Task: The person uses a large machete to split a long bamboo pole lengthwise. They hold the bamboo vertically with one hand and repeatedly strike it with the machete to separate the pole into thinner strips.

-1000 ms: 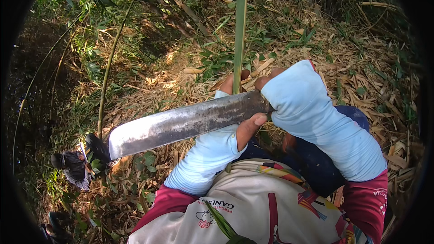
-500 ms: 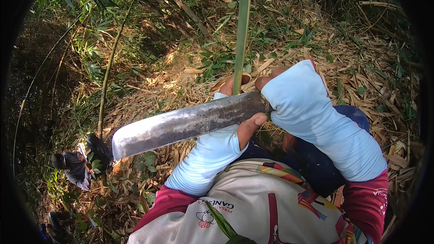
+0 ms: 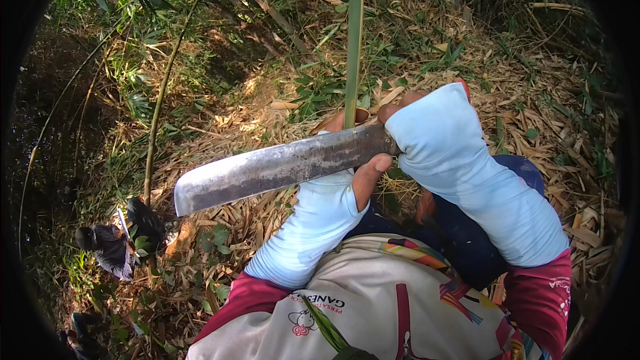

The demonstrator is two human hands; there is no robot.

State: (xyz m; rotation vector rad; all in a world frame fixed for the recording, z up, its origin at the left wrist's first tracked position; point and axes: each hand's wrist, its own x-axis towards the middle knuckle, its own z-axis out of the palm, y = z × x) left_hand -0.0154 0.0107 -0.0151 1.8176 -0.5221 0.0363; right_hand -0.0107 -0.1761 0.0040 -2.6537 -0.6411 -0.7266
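My right hand (image 3: pixel 400 104), mostly hidden by a light blue sleeve, is closed around the handle end of a machete. The wide blade of the machete (image 3: pixel 280 167) points left, its metal worn and darker near the handle. A long, flat green bamboo strip (image 3: pixel 355 40) extends away from me and meets the blade near its handle end. My left hand (image 3: pixel 367 180) is closed on the strip's near end, partly covered by the blade. Its thumb shows on the near side of the blade, and a finger curls beyond it.
Dry bamboo leaves (image 3: pixel 507 100) and green weeds cover the ground. A thin upright stem (image 3: pixel 160 107) stands at left. Another person (image 3: pixel 113 250) sits far left in dark striped clothing. Fallen stalks (image 3: pixel 280 23) lie at the back. My bent dark blue leg (image 3: pixel 520 173) is under my right forearm.
The machete's tip has swung slightly up and to the right. The bamboo strip has shifted a little left, and both hands stay close together.
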